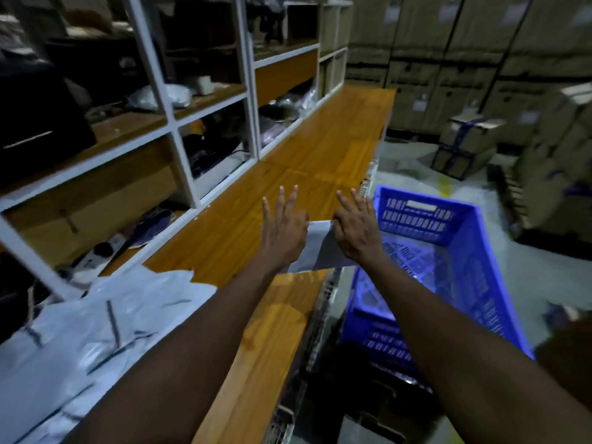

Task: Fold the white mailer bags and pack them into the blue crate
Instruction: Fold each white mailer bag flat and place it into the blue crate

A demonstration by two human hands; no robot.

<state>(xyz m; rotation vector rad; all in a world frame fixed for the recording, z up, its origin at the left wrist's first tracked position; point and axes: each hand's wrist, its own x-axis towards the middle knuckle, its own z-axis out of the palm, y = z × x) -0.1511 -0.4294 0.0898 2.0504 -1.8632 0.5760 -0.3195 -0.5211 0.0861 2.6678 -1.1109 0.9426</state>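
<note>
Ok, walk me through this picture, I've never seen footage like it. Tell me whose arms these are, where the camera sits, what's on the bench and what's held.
No machine here: a person works with bare hands, and the single camera sits on their head, looking down along both arms. The left hand and right hand lie with straight fingers on a folded white mailer bag at the right edge of the wooden bench, pressing it rather than gripping, as far as shows. A pile of loose white bags lies near left. The blue crate stands beside the bench, to the right.
</note>
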